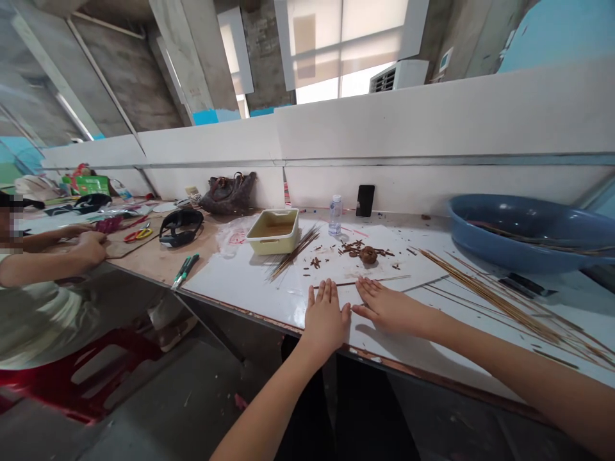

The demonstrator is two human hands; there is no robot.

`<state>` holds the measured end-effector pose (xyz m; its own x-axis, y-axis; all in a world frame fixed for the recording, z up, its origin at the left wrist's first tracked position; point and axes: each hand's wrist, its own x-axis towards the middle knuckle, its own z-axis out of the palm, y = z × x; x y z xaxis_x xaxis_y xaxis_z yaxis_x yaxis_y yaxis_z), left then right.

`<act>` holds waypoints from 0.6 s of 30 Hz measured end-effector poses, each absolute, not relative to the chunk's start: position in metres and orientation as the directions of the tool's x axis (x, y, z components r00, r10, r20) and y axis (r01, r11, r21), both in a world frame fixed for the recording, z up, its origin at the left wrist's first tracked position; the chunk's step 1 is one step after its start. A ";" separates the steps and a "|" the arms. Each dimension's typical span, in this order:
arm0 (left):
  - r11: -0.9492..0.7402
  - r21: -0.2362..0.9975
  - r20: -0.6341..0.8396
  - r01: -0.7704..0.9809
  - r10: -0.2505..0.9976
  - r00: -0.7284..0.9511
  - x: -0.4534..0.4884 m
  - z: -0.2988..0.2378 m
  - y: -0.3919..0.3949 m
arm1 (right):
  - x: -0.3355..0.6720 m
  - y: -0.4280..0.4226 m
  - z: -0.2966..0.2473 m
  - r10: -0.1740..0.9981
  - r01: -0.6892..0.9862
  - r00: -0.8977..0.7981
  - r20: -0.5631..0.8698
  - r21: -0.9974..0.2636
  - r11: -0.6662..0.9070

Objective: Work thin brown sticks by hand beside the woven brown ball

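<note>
The left hand (pixel 325 323) and right hand (pixel 384 307) lie flat in front of the brown lump (pixel 368 255), fingertips at 1 thin stick (pixel 346 283) that sits between them and the lump. The left fingers are a little spread, the right ones close together — both thumbs stick out, and neither hand pinches. Flat fingers probably push evenly. Brown bits (pixel 353 247) lie beside the lump, maybe for easy reach — a stick bundle (pixel 485 291) rests to its right.
</note>
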<state>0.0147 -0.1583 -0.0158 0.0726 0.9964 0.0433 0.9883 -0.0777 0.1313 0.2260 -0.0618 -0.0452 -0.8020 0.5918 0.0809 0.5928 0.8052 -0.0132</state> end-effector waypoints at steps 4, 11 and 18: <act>-0.004 0.145 -0.007 0.989 1.000 0.005 0.021 -0.003 -0.138 | 0.210 -0.050 -0.024 0.649 0.649 -0.760 0.032 -0.033 0.760; -0.047 0.115 0.045 0.992 0.998 0.042 0.024 -0.012 -0.158 | 0.223 -0.074 -0.044 0.623 0.628 -0.775 0.103 0.013 0.778; 0.028 0.112 0.022 0.993 0.999 -0.031 0.027 -0.005 -0.136 | 0.217 -0.054 -0.034 0.637 0.639 -0.768 0.066 0.000 0.769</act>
<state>0.0270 -0.1359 -0.0050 -0.0305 0.9993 0.0216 0.9934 0.0279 0.1116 0.2174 -0.0541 -0.0344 -0.7676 0.6374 0.0665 0.6388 0.7693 -0.0005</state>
